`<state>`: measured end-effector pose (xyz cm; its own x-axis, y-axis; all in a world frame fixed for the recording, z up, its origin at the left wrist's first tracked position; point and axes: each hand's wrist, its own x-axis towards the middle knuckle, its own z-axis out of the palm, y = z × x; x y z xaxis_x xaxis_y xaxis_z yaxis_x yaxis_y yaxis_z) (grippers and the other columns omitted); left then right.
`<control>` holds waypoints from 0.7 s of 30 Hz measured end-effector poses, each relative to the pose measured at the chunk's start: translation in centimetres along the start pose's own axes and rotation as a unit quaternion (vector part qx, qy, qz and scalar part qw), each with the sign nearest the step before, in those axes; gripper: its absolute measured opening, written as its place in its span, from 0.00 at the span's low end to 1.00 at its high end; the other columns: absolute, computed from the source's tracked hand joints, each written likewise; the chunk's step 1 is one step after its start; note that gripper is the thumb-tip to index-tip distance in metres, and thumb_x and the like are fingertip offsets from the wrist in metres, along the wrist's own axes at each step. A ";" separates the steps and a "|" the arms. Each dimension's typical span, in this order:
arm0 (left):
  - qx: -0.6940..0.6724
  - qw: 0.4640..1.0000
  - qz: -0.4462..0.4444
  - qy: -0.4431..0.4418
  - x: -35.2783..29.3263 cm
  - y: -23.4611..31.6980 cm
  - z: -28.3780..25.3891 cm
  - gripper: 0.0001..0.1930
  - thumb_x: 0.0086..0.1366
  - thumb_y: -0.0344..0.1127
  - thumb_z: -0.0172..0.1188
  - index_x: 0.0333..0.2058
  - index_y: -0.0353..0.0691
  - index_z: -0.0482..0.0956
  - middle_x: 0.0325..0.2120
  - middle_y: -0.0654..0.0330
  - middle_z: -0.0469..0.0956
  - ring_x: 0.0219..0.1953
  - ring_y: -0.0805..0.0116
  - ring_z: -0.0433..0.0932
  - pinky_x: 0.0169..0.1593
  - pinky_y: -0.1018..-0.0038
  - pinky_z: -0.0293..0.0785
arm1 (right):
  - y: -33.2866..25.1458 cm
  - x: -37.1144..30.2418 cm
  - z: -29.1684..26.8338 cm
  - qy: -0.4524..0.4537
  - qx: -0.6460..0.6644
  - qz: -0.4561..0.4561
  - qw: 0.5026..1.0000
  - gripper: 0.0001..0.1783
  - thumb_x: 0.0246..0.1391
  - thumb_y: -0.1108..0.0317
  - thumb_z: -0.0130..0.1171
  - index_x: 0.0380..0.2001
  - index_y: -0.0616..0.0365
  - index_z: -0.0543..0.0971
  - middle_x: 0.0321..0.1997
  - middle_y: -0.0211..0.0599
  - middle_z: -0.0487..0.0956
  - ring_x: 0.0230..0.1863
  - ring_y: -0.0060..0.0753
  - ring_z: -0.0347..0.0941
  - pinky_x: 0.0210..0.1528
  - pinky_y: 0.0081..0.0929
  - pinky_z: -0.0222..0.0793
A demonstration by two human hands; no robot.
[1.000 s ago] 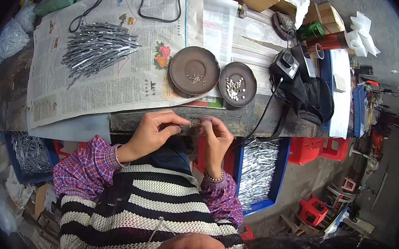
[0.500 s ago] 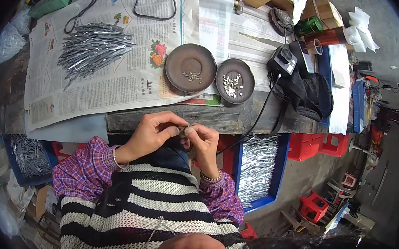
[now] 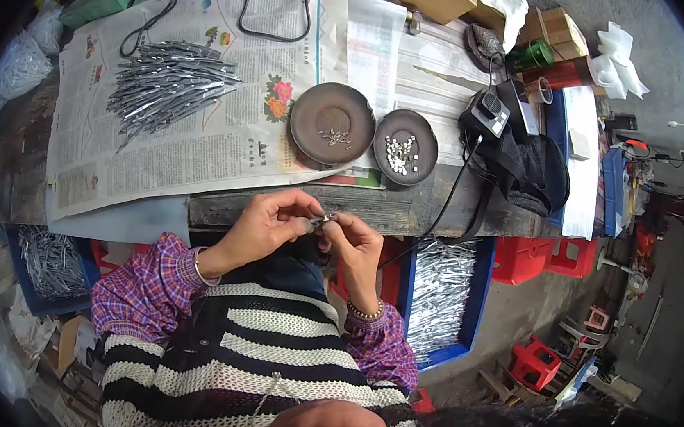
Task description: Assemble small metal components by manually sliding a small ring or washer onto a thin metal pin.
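Note:
My left hand (image 3: pixel 268 224) and my right hand (image 3: pixel 357 249) meet in front of the table's near edge. Between their thumbs and fingertips they pinch a small metal piece (image 3: pixel 325 218), mostly covered by the fingers; its exact kind does not show. Just beyond stands a round brown dish (image 3: pixel 309 132) with a few tiny metal bits (image 3: pixel 334 138) in it. To its right, a smaller brown dish (image 3: pixel 428 131) holds several small whitish pieces (image 3: pixel 397 155). A pile of slim silvery metal parts (image 3: pixel 169 86) lies on newspaper (image 3: pixel 199 154) at the left.
Blue trays (image 3: pixel 478 301) full of silvery parts sit below table height on both sides. A black cable (image 3: pixel 441 215) hangs over the near edge at the right, beside a black device (image 3: pixel 486 112) and a black bag (image 3: pixel 535 170). Red stools (image 3: pixel 519 259) stand at the right.
The view has shifted slightly, so the table things sit a little farther right. My fingers have turned a little, and more of the small metal piece shows between them.

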<state>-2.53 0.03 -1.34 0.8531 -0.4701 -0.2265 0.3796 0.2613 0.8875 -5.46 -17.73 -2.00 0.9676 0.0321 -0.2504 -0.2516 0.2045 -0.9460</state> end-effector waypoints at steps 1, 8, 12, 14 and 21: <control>0.000 1.000 0.001 0.000 0.0 0.0 -0.1 0.08 0.62 0.25 0.55 0.41 0.33 0.74 0.31 0.68 0.75 0.32 0.85 0.71 0.35 0.86 0.70 | 0.0 0.0 0.1 0.004 0.000 0.006 1.000 0.05 0.53 0.75 0.58 0.32 0.68 0.78 0.26 0.30 0.77 0.23 0.16 0.71 0.25 0.13 0.66; 0.153 0.986 0.054 0.027 -0.5 0.4 0.5 0.09 0.59 0.24 0.57 0.40 0.34 0.76 0.33 0.62 0.78 0.36 0.78 0.75 0.40 0.80 0.72 | -0.4 -0.6 -0.2 0.048 -0.076 0.016 0.996 0.10 0.52 0.75 0.59 0.38 0.67 0.79 0.28 0.31 0.79 0.24 0.17 0.72 0.26 0.13 0.67; 0.257 0.948 0.186 0.018 -0.4 2.2 0.6 0.09 0.55 0.24 0.59 0.37 0.34 0.77 0.29 0.57 0.77 0.29 0.69 0.76 0.33 0.75 0.70 | -1.0 -1.0 -0.3 0.048 -0.055 0.008 0.997 0.06 0.53 0.77 0.57 0.34 0.67 0.78 0.27 0.29 0.77 0.25 0.15 0.70 0.28 0.13 0.65; 0.290 0.925 0.244 0.014 -0.4 2.2 -0.4 0.10 0.53 0.23 0.59 0.37 0.35 0.78 0.29 0.55 0.77 0.29 0.63 0.76 0.34 0.73 0.71 | -1.1 -0.6 -0.3 0.049 -0.070 0.002 0.996 0.05 0.53 0.79 0.56 0.34 0.67 0.78 0.27 0.27 0.76 0.27 0.16 0.70 0.29 0.14 0.66; 0.501 0.804 0.287 0.140 -1.3 4.4 -7.6 0.10 0.49 0.21 0.58 0.33 0.34 0.77 0.29 0.53 0.76 0.32 0.54 0.76 0.37 0.67 0.72 | -2.5 3.2 -5.5 0.168 -0.495 -0.310 0.794 0.15 0.48 0.79 0.59 0.42 0.62 0.77 0.43 0.41 0.75 0.42 0.34 0.72 0.43 0.25 0.67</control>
<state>0.78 8.23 -0.18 0.8854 -0.2688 0.3792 -0.4649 -0.5097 0.7239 -1.89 -23.51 -1.59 0.8939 -0.0718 0.4425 0.2165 -0.7953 -0.5663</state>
